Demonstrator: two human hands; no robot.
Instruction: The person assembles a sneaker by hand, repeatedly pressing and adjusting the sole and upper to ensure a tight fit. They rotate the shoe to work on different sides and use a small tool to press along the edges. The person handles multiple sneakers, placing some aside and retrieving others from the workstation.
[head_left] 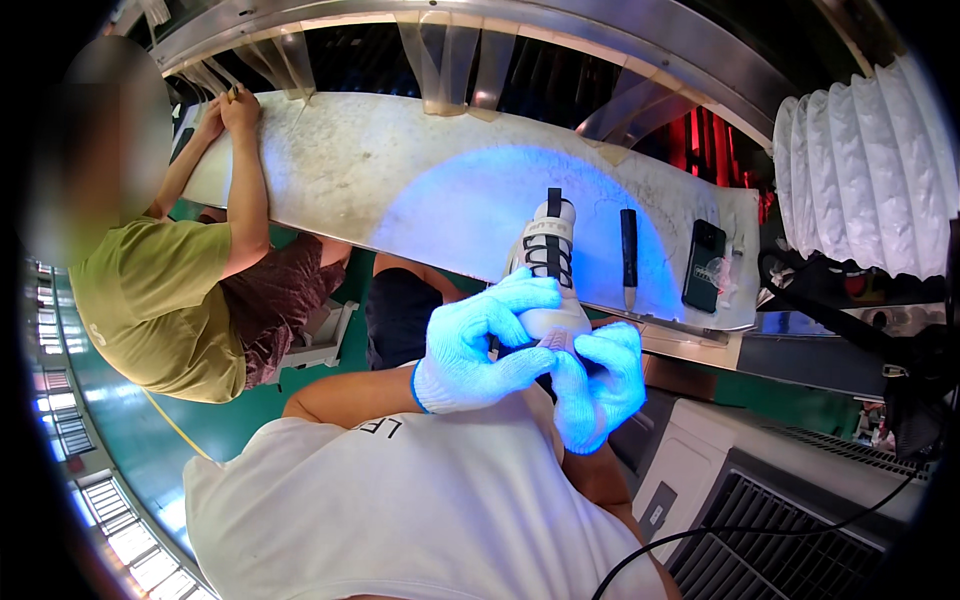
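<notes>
A white and grey shoe (556,318) with black laces and a black pull tab points its heel away from me, toward the table. Its toe end lies between my two hands, in bluish light. My left hand (482,345), in a white knit glove, is closed around the left side of the toe, thumb toward the tip. On the other side my right hand (598,385), gloved the same way, pinches the toe tip with bent fingers. The sole underneath is mostly hidden.
Beyond the shoe, the worn white table (330,150) holds a black pen-like tool (628,250) with a pale tip and a dark phone (705,265). A co-worker (165,300) sits at left, hands on the table. White ducting (865,170) and a grey machine (690,440) stand right.
</notes>
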